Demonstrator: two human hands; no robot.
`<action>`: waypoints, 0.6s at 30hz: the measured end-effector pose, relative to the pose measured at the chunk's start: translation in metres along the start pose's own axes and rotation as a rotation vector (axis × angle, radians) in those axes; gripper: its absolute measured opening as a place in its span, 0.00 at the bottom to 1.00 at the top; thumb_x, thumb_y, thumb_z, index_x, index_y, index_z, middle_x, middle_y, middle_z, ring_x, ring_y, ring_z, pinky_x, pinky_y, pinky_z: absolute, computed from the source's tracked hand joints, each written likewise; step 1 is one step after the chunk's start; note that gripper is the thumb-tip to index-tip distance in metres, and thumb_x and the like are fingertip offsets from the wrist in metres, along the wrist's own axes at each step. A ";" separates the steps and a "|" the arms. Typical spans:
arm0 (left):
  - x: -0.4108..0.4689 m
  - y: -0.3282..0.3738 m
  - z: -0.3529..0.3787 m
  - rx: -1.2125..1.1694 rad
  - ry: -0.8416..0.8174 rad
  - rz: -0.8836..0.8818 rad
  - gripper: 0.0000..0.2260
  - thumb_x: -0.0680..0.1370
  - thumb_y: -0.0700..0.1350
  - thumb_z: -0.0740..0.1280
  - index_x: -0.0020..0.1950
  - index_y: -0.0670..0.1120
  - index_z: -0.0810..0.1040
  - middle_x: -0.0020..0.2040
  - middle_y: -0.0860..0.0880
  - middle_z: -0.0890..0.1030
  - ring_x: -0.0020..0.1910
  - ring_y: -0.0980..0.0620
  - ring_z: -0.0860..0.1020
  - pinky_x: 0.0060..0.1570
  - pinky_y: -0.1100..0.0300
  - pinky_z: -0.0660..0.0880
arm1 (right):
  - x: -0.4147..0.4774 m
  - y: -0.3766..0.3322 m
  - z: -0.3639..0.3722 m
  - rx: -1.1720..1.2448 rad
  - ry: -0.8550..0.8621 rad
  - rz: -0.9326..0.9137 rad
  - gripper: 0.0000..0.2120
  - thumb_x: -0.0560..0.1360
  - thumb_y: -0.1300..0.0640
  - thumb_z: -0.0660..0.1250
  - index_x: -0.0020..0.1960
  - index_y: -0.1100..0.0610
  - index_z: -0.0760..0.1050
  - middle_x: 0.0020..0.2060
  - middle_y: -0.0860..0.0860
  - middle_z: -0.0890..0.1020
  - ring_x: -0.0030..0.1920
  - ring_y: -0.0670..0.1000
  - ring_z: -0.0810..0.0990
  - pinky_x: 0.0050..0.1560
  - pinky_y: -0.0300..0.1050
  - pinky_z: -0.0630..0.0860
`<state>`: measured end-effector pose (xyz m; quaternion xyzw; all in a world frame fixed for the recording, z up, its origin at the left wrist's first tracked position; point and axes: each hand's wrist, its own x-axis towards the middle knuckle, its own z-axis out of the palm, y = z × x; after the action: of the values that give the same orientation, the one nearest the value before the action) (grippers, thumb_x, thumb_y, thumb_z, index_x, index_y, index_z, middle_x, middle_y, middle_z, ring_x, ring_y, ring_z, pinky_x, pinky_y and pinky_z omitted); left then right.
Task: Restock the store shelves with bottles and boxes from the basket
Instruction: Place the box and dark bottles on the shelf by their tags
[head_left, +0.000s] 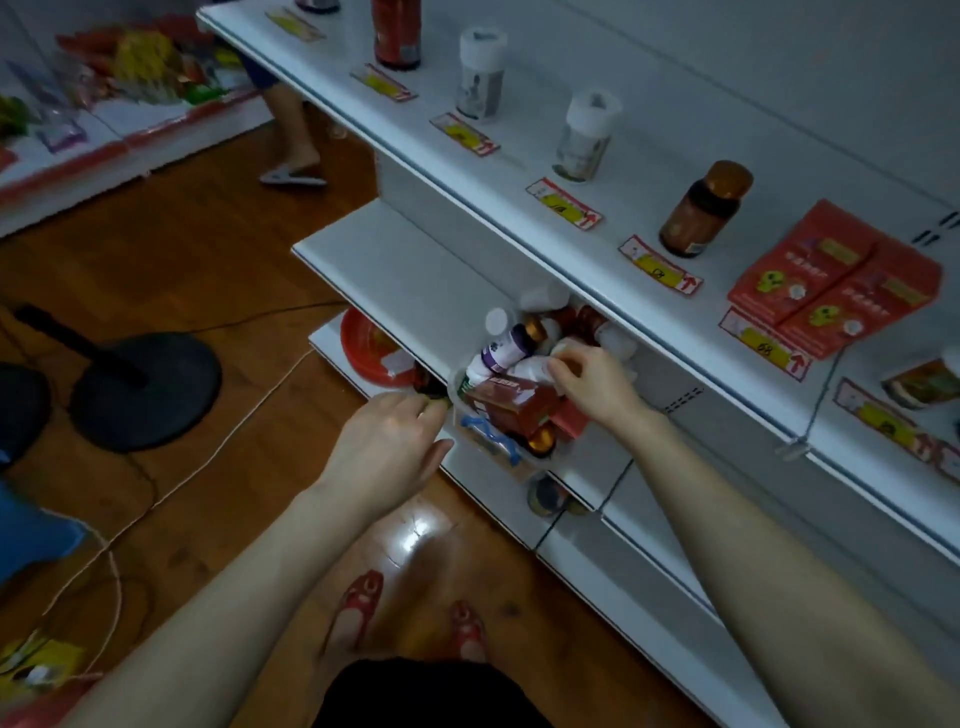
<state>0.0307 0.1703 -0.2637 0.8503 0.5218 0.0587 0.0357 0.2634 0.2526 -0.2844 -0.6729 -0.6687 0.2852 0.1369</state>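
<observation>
Head view, basket: the basket (456, 387) is sitting on the middle shelf at frame centre, heaped with bottles and boxes.
Right hand: the right hand (597, 382) is reaching in from the right, fingertips curling round a white bottle (530, 370) on top of the heap.
Left hand: the left hand (387, 441) is resting at the basket's left rim, fingers bent; whether it is really gripping I cannot tell.
Handling: the white bottle is looking light, rigid and smooth, likely slippery; taking it round the body below the cap is seeming safest.
Red box: the red box (519, 402) beside it is probably thin card, denting if squeezed.
Destination: the upper shelf (649, 156) is running across the upper right.
</observation>
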 end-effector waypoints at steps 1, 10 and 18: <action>0.010 -0.012 0.004 -0.006 -0.020 0.035 0.13 0.66 0.46 0.75 0.45 0.40 0.81 0.38 0.44 0.82 0.35 0.45 0.81 0.35 0.56 0.78 | 0.002 0.002 0.003 0.004 0.019 0.062 0.10 0.76 0.57 0.62 0.46 0.62 0.79 0.44 0.60 0.82 0.47 0.59 0.80 0.46 0.46 0.73; 0.136 -0.075 0.067 -0.065 -0.157 0.286 0.21 0.68 0.43 0.75 0.54 0.33 0.76 0.42 0.34 0.79 0.39 0.35 0.78 0.33 0.50 0.75 | 0.015 0.015 0.064 0.260 0.207 0.536 0.18 0.75 0.45 0.63 0.51 0.60 0.76 0.47 0.58 0.82 0.50 0.58 0.79 0.41 0.42 0.69; 0.238 -0.050 0.137 -0.255 -0.208 0.243 0.29 0.74 0.54 0.66 0.65 0.35 0.68 0.60 0.34 0.72 0.58 0.37 0.70 0.54 0.50 0.65 | 0.031 0.039 0.106 0.423 0.252 0.719 0.29 0.71 0.42 0.68 0.64 0.58 0.68 0.57 0.54 0.79 0.58 0.55 0.77 0.50 0.39 0.69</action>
<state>0.1124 0.4055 -0.3909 0.8972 0.3971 0.0402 0.1892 0.2337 0.2597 -0.3970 -0.8495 -0.2969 0.3612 0.2443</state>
